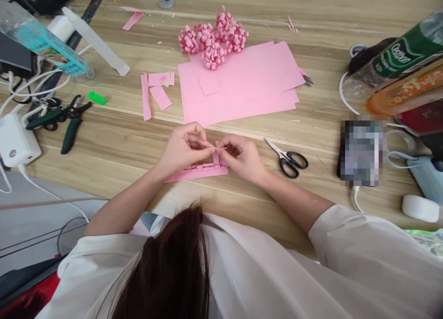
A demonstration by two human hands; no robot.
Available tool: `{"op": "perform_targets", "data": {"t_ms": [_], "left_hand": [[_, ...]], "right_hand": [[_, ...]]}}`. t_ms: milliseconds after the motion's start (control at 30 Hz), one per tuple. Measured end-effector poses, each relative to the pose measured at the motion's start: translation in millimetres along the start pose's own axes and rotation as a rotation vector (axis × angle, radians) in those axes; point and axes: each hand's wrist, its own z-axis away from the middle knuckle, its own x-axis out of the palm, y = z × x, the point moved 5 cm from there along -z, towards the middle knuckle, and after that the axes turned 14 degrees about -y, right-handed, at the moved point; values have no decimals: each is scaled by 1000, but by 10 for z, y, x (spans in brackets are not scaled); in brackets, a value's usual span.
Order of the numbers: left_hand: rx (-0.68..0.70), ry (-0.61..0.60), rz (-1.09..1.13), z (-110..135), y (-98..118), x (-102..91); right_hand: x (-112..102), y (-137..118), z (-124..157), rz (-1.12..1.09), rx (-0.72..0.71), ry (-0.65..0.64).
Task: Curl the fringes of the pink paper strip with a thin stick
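My left hand and my right hand meet fingertip to fingertip near the table's front edge, both in a closed pinch. A fringed pink paper strip lies beneath them, its row of small tabs folded or looped along the upper edge. One tab stands up to my fingertips, which grip its end. A thin pale sliver sticks out between the fingers; what it is cannot be made out. Black-handled scissors lie open to the right of my right hand.
Pink paper sheets lie ahead, with curly pink paper flowers behind. Cut pink pieces are left of the sheets. Wire strippers, a green cap and cables are at left. Bottles and a phone stand right.
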Motion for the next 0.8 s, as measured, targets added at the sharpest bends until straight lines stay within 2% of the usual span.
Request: {"op": "perform_targets", "data": {"t_ms": [533, 800], "left_hand": [[42, 33, -55, 7, -27, -15], [43, 7, -33, -6, -24, -17]], "right_hand": [[3, 21, -5, 1, 33, -17], [5, 51, 4, -19, 65, -29]]}}
